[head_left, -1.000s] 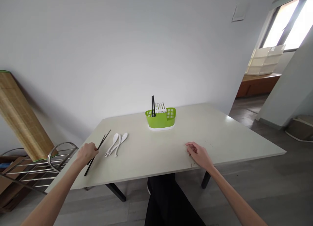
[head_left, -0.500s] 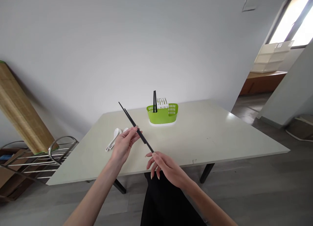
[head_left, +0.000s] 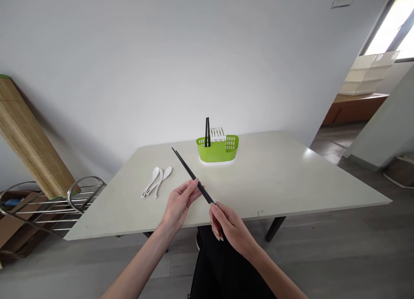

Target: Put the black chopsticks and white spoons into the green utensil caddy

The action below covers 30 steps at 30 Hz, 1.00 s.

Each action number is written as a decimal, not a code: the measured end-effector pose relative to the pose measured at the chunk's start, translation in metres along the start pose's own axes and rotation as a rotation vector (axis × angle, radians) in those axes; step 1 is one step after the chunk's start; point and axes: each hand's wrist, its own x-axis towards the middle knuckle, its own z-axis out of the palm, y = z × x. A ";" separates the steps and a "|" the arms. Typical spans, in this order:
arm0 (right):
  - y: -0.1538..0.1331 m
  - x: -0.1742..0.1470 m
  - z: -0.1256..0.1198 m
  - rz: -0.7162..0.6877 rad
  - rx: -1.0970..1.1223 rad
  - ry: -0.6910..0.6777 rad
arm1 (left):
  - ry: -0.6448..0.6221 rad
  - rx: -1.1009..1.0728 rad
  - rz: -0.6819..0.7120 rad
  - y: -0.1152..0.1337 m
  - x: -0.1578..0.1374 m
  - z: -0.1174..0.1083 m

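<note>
Both hands are raised close together, left hand (head_left: 179, 202) and right hand (head_left: 228, 223) each with fingertips pinched

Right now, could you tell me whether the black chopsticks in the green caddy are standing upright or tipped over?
Upright: the black chopsticks stand nearly vertical in the left end of the green caddy, tips well above its rim.

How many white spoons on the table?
3. The spoons lie side by side near the table's left part, bowls toward the wall, handles toward the person, left of the green caddy. More could be hidden inside the caddy.
</note>
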 end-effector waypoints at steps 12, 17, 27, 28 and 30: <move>-0.005 -0.009 -0.025 0.051 -0.155 -0.040 | -0.086 -0.026 -0.066 -0.014 -0.006 0.011; -0.009 -0.002 -0.022 0.128 -0.077 -0.060 | -0.013 -0.026 -0.024 -0.017 -0.010 0.006; -0.004 0.014 -0.013 0.093 -0.031 -0.014 | 0.013 0.025 0.016 -0.022 -0.007 0.002; -0.003 0.016 -0.014 0.100 -0.035 -0.001 | 0.020 0.024 0.012 -0.022 -0.005 0.003; -0.003 0.018 -0.018 0.123 -0.042 0.028 | 0.029 0.018 0.003 -0.023 -0.002 0.007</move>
